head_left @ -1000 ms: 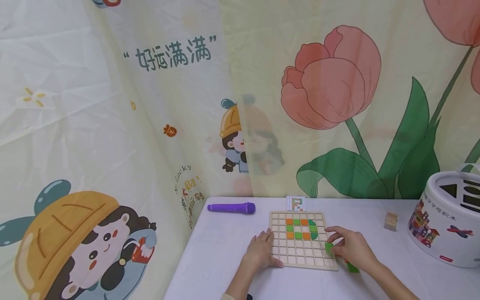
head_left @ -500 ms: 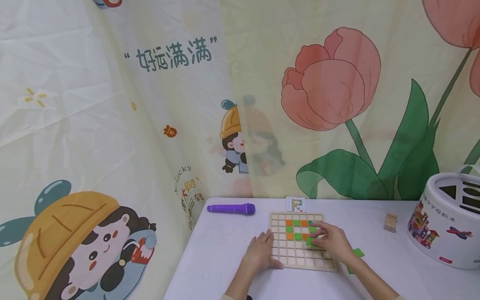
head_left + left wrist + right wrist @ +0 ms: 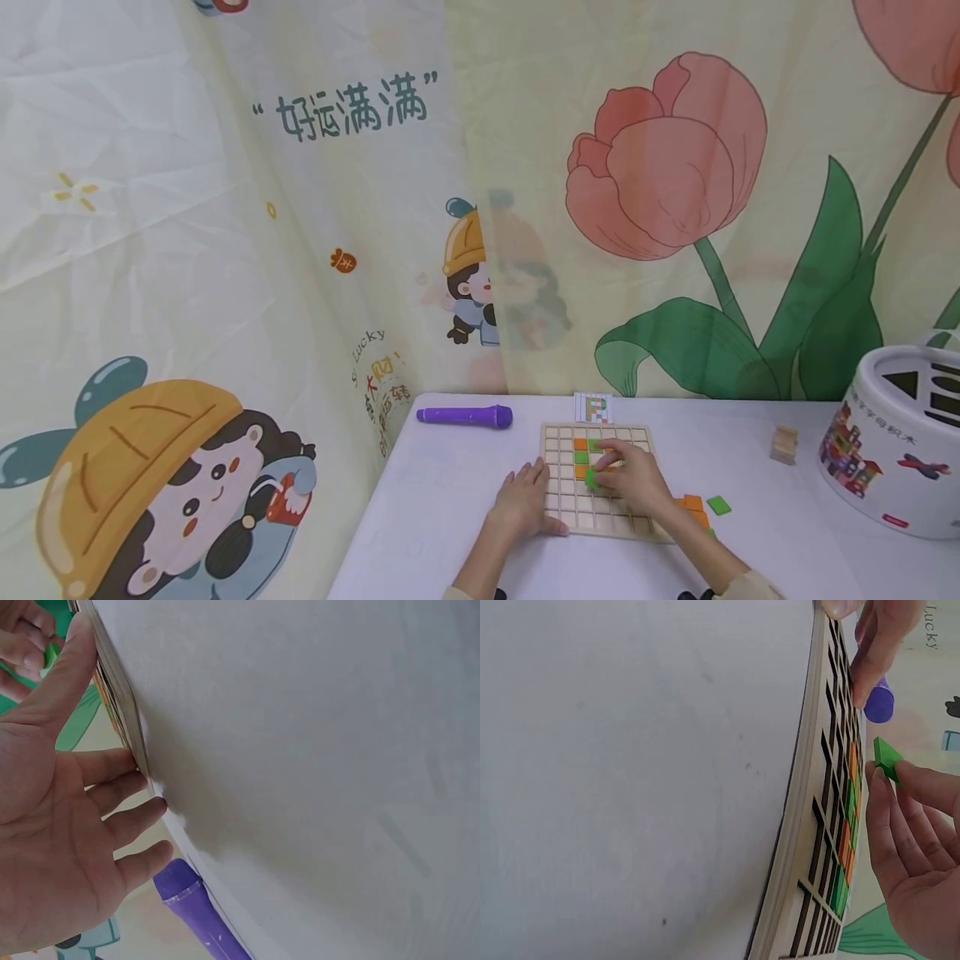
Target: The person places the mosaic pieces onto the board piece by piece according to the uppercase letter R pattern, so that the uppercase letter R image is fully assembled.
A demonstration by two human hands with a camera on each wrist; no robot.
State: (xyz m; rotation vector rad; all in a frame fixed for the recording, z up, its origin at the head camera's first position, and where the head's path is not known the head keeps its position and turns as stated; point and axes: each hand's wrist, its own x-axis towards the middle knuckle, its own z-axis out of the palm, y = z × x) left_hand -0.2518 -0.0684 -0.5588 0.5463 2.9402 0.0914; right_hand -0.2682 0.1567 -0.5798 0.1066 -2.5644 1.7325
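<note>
A wooden grid board (image 3: 567, 502) lies on the table, with orange and green tiles (image 3: 581, 457) set in its upper cells. My left hand (image 3: 519, 502) rests along the board's left edge, fingers straight and thumb at the near corner. Over the board, my right hand (image 3: 636, 477) pinches a green tile (image 3: 886, 756) between thumb and fingertips. In the right wrist view that tile is held tilted, apart from the grid. The right hand hides part of the tile pattern in the head view.
A small pattern card (image 3: 593, 407) lies behind the board. A purple microphone (image 3: 465, 417) is at the back left. Loose orange tiles (image 3: 693, 503) and a green tile (image 3: 718, 505) lie right of the board. Farther right are a wooden block (image 3: 783, 444) and a white tub (image 3: 862, 467).
My right hand has moved left from the board's right edge to over its middle, carrying the green tile. Loose tiles at the right have come into view. The left hand stays put.
</note>
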